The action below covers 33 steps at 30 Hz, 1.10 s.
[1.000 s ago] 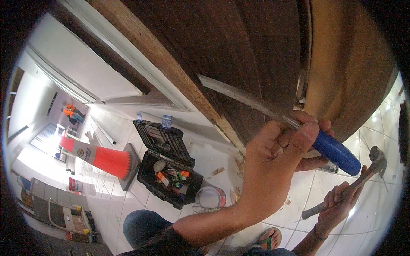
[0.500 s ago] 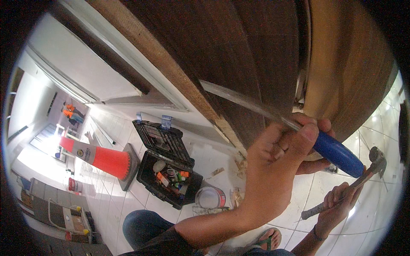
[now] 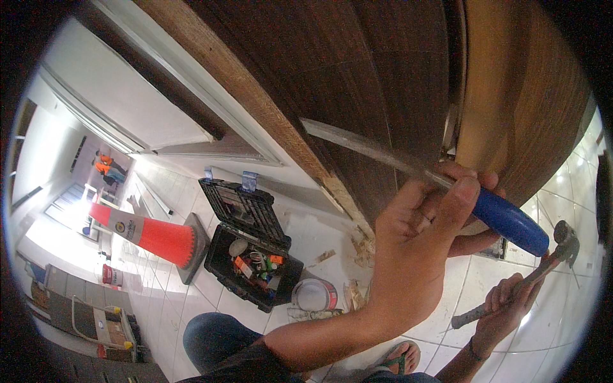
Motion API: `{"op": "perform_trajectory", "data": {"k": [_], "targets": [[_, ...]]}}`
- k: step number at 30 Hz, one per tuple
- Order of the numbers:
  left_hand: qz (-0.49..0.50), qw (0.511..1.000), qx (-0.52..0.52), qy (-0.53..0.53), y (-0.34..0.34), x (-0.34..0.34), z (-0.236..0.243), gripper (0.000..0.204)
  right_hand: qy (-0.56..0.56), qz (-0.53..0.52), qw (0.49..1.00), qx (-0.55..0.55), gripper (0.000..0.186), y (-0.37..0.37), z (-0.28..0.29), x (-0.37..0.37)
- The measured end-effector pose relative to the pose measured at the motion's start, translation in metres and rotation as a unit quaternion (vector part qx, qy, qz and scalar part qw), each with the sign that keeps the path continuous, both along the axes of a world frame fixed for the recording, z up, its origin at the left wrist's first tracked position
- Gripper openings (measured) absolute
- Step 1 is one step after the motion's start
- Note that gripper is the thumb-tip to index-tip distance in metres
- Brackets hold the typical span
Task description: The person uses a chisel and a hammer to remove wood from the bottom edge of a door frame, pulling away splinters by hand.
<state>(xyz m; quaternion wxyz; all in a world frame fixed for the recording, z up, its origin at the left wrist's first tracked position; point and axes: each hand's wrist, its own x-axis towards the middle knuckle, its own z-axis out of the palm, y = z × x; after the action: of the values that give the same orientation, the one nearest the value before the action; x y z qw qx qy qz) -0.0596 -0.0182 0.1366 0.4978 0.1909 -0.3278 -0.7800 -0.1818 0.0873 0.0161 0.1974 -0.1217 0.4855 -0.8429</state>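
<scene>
A chisel (image 3: 511, 220) with a blue handle and a long flat metal blade is gripped in my left hand (image 3: 412, 249), thumb and fingers around the front of its handle. Its blade tip meets the rough wooden edge (image 3: 281, 121) beside a dark brown wood-grain panel (image 3: 332, 57). To the lower right, my right hand (image 3: 504, 306) grasps the shaft of a claw hammer (image 3: 533, 277). The hammer's head is up, close to the butt of the chisel's handle; whether they touch I cannot tell.
On the white tiled floor stands an open black toolbox (image 3: 252, 268) full of small items, with a round tub (image 3: 315, 295) beside it. Wood chips (image 3: 354, 295) lie near the panel. An orange traffic cone (image 3: 156, 239) stands farther left. People in orange (image 3: 108, 169) are far off.
The chisel and my left hand have shifted slightly right, its handle end a little higher. The hammer has barely moved.
</scene>
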Motion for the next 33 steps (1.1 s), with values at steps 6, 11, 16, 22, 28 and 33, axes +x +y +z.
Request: {"op": "perform_trajectory", "data": {"k": [6, 11, 16, 22, 28, 33], "targets": [[0.001, 1.000, 0.001, -0.013, 0.0008, 0.0012, -0.0002, 0.024, 0.003, 0.025, 1.000, -0.012, 0.052, 0.0013, 0.0010, -0.0014], [0.000, 1.000, 0.011, -0.006, 0.0035, 0.0008, 0.0013, 0.023, -0.011, 0.009, 1.000, 0.005, 0.053, 0.0017, -0.0012, -0.0006], [0.002, 1.000, 0.014, -0.016, 0.0040, 0.0020, -0.0010, 0.024, -0.008, 0.022, 1.000, -0.016, 0.054, 0.0021, -0.0021, -0.0014], [-0.003, 1.000, 0.010, -0.012, 0.0013, 0.0025, -0.0014, 0.027, 0.001, 0.019, 1.000, -0.008, 0.051, 0.0009, -0.0010, 0.0000], [0.003, 1.000, -0.004, -0.018, -0.0003, 0.0011, -0.0015, 0.026, -0.009, 0.025, 0.999, -0.024, 0.056, -0.0005, 0.0042, -0.0018], [0.002, 1.000, -0.023, -0.009, -0.0052, -0.0032, -0.0013, 0.026, -0.014, 0.022, 1.000, -0.002, 0.051, -0.0002, 0.0047, 0.0027]]}}
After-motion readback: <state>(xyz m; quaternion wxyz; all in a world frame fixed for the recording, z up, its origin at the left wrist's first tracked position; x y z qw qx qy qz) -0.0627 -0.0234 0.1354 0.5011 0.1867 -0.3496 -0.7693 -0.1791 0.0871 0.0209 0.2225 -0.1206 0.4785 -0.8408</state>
